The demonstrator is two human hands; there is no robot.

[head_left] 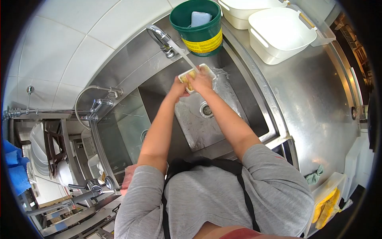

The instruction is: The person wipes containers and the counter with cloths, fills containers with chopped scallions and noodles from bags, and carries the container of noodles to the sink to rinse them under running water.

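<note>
A small white tray [213,71] with something yellow in it hangs above the steel sink [191,128], under a stream of water from the curved faucet [159,36]. My left hand [180,88] grips the tray's left end. At its right part is my right hand [200,81], with fingers bent over the tray onto the yellow contents. Whether the yellow thing is a sponge or food, I cannot tell. Water splashes onto the sink floor beside the drain [206,110].
Behind the sink stands a green bucket [201,34] with a blue-grey sponge [200,18]. White tubs [276,36] sit on the right steel counter [314,91]. A second basin [127,123] lies left. Yellow cloths [328,209] fill a bin at lower right.
</note>
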